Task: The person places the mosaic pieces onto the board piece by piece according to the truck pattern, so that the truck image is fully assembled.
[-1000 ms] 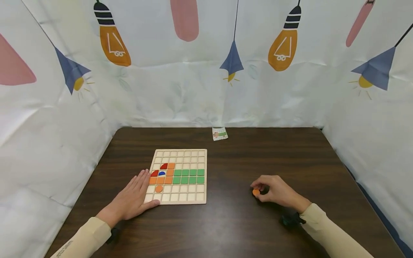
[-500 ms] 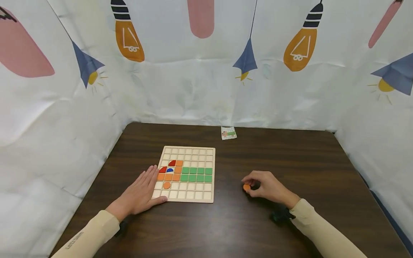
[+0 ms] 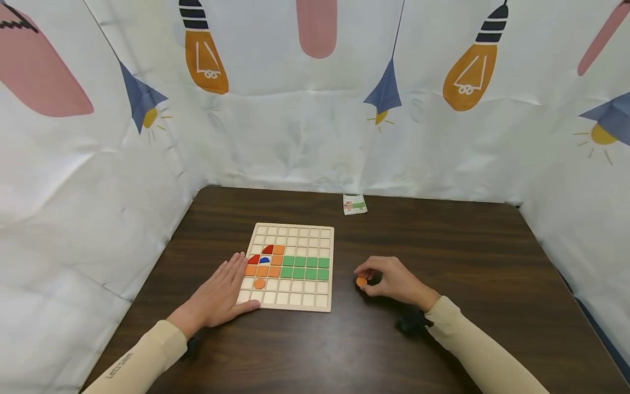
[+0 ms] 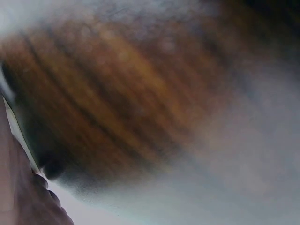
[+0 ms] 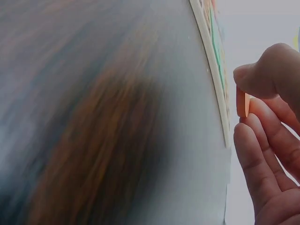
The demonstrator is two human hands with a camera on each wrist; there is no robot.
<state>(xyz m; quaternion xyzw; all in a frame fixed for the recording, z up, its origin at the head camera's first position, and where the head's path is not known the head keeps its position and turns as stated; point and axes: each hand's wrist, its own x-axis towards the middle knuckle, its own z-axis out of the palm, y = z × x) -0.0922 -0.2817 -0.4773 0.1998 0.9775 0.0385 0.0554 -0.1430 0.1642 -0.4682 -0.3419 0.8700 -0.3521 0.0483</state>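
Observation:
A wooden grid board [image 3: 295, 306] lies on the table, left of centre. Green squares [image 3: 311, 262], orange squares [image 3: 274, 271], red curved pieces [image 3: 268, 249] and a blue-and-white piece [image 3: 264, 260] fill some of its cells. One orange disc [image 3: 259, 284] sits in a lower cell. My left hand [image 3: 216, 295] rests with straight fingers along the board's left edge, thumb at its lower corner. Right of the board, my right hand [image 3: 391, 280] pinches another orange disc [image 3: 361, 281] between thumb and fingers. That disc appears edge-on in the right wrist view [image 5: 242, 103].
A small printed card [image 3: 355, 204] with a grid pattern lies near the table's far edge. The dark wood table [image 3: 433, 241] is enclosed by white patterned cloth [image 3: 315, 142] at the back and sides.
My right hand has moved left toward the board, carrying the orange disc. The left hand stays at the board's edge. The head view has shifted slightly.

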